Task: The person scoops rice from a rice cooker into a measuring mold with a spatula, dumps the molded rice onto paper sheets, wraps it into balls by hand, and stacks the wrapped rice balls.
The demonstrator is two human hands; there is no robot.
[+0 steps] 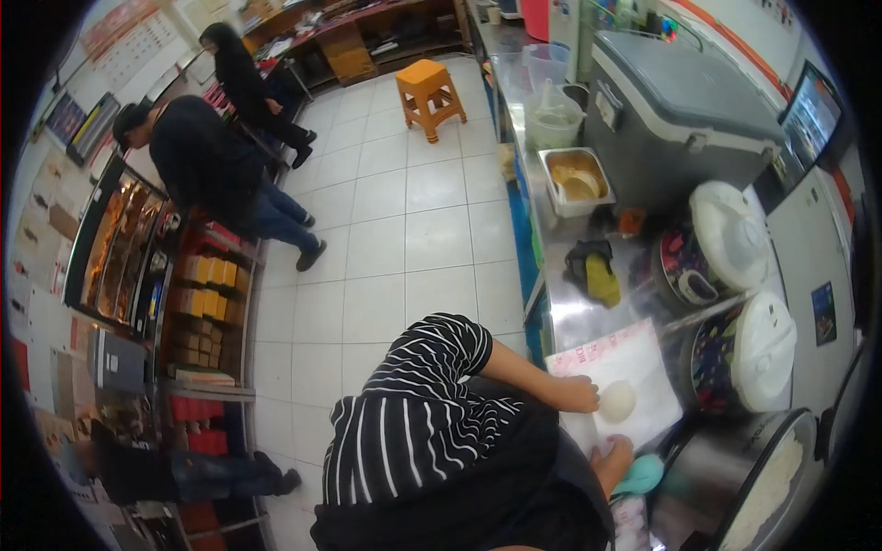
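Note:
On the metal counter lies a sheet of white wrapping paper (658, 369) with red print along one edge. A round mound of white rice (617, 401) sits on it. My left hand (577, 395) is closed at the near side of the sheet, knuckles up beside the rice. At the sheet's lower near corner, the fingers of my right hand (614, 459) curl on the paper. A turquoise scoop-like utensil (643, 474) lies right beside that hand, partly hidden by it. An open pot of white rice (767, 491) stands to the right.
Two patterned rice cookers with white lids (764, 352) stand behind the paper. Left along the counter are a dark and yellow-green cloth (602, 279), a metal pan (577, 182) and a grey cooler box (680, 119). An orange stool (431, 99) and several people are behind.

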